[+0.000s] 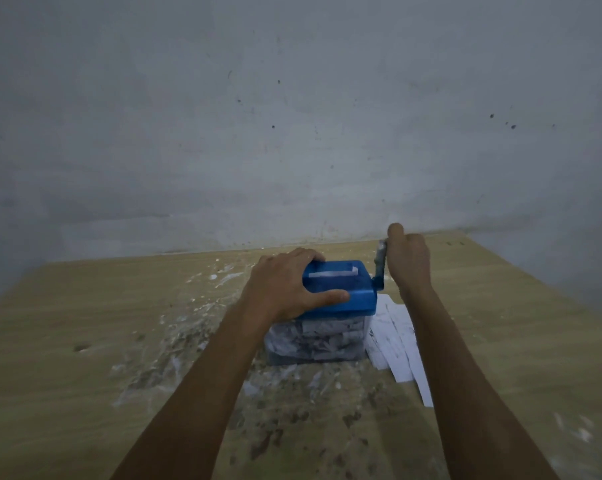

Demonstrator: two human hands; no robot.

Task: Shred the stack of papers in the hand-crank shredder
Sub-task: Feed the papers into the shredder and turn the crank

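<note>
**Clearance and obstructions, table top**

- Shredder (337, 306): stands mid-table, the chief obstacle. Left hand (285, 289) lies over its left and near top edge, thumb along the front; approach from that side is blocked.
- Crank (380, 268): sticks up at the shredder's right end, gripped by the right hand (408, 261); the right flank is taken.
- Paper strips (396, 341): lie flat just right of the shredder, under the right forearm.
- Forearms: run in from the near edge, leaving a lane between them up to the shredder's front.
- Table (102, 306): bare wood far left and far right.
- Wall (292, 116): closes the far edge, a strip of table between it and the shredder.
</note>
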